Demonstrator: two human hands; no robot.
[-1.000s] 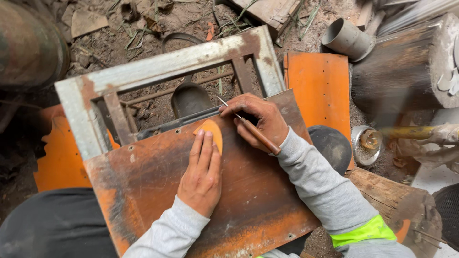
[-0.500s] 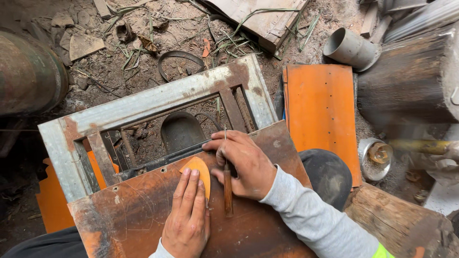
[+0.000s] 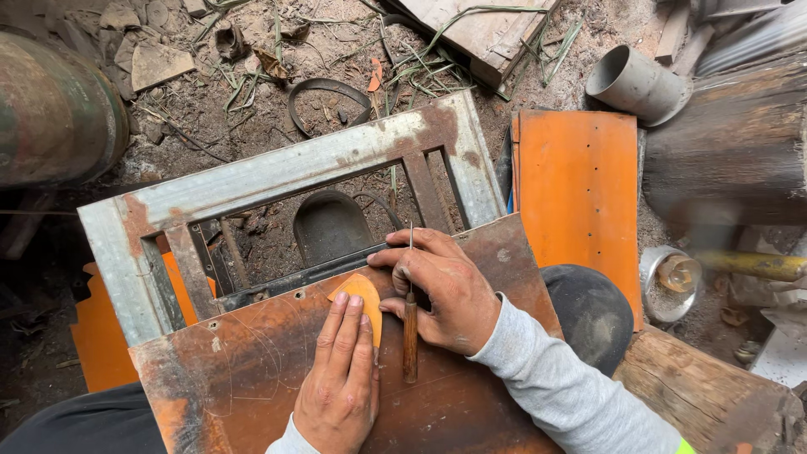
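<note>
Presently, the left hand point(image 3: 340, 378) lies flat, fingers together, pinning an orange template point(image 3: 360, 296) to the rusty metal sheet point(image 3: 471, 403). The right hand point(image 3: 441, 290) is closed around a wooden-handled scriber point(image 3: 410, 332) just beside the template's edge.

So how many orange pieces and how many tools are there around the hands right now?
Orange pieces: 3, namely the small template, the flat panel and the sheet beneath the frame.
Tools: 1, the wooden-handled scriber in the right hand.
Total: 4

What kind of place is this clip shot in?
Probably an outdoor scrap-metal workyard: bare dirt ground littered with debris, a rusty grey metal frame, and a rusted orange metal sheet lying across it.
</note>
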